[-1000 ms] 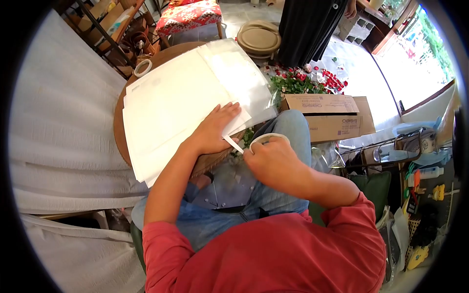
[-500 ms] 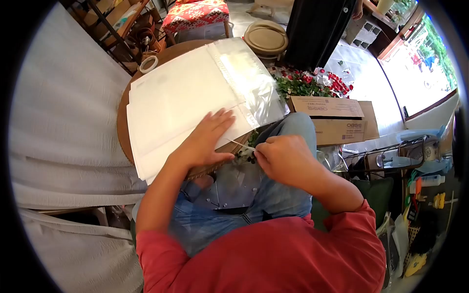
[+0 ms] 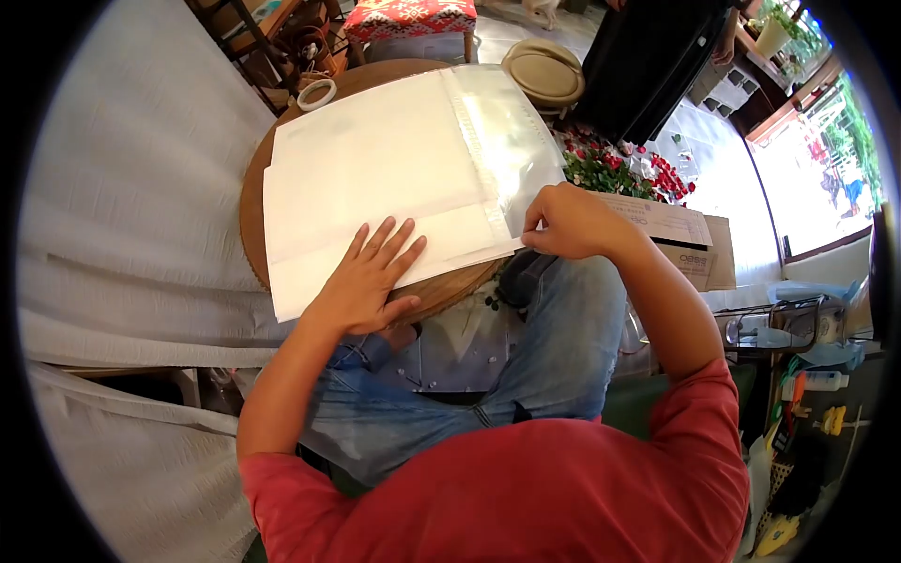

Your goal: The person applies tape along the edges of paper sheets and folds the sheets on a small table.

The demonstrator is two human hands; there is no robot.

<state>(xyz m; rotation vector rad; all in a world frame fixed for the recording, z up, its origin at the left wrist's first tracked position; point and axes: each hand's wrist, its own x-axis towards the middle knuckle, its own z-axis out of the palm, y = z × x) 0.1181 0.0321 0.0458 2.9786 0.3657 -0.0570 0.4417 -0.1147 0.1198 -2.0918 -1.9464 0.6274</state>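
Note:
Large white paper sheets (image 3: 375, 159) lie stacked on a round wooden table (image 3: 251, 211), with a clear plastic sheet (image 3: 521, 122) along their right side. My left hand (image 3: 371, 272) presses flat on the near part of the top sheet, fingers spread and thumb toward the table edge. At the sheets' near right corner, my right hand (image 3: 574, 222) is closed in a pinch on the end of a narrow white strip (image 3: 479, 253). This strip runs along the near paper edge, between my two hands. My right fingertips are partly hidden behind the knuckles.
A roll of tape (image 3: 316, 94) sits at the table's far left. Red roses with leaves (image 3: 610, 174) and cardboard boxes (image 3: 699, 253) lie on the floor to the right. A beige round stool (image 3: 544, 70) and a large black case (image 3: 648, 66) stand beyond the table.
My right hand has moved up and away from my lap to the sheets' near right corner, bringing the strip against the paper edge. My left hand has slid slightly left and nearer, fingers spreading.

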